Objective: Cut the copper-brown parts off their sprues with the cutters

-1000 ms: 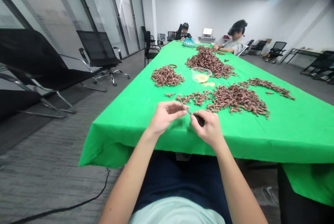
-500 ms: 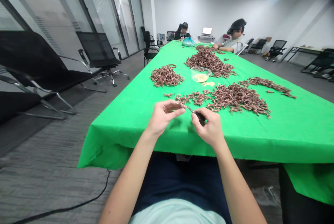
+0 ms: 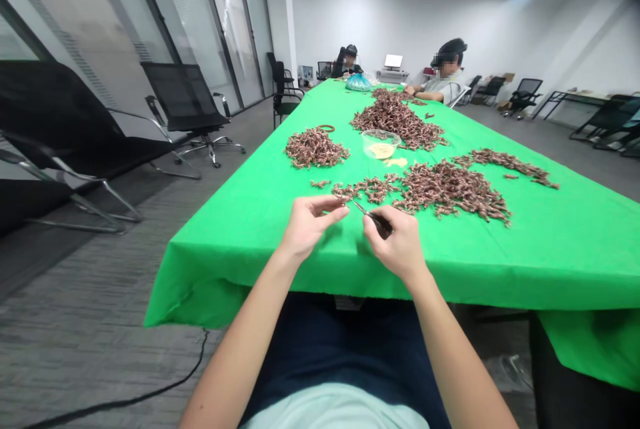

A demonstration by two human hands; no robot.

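Note:
My left hand point(image 3: 309, 225) is just above the near part of the green-covered table, thumb and fingertips pinched on a small brown knobbly piece, mostly hidden by the fingers. My right hand point(image 3: 397, 242) is closed around a slim tool point(image 3: 361, 208) with a dark handle and a narrow metal tip; its exact kind is unclear. That tip points at the left fingertips, with a small gap between. Just beyond both hands lie loose brown knobbly pieces point(image 3: 375, 189), joining a larger heap point(image 3: 453, 187) on the right.
A clear round tub point(image 3: 373, 142) holds pale bits, with more pale bits point(image 3: 396, 163) spilled beside it. Other brown heaps lie left point(image 3: 315, 149) and farther back point(image 3: 397, 121). Two people sit at the far end near a blue bag point(image 3: 359, 83). Black chairs point(image 3: 185, 99) stand left.
The tool's tip has drawn slightly back from the left fingertips, where it was touching or nearly touching. The whole view has shifted a little; the heaps look unchanged.

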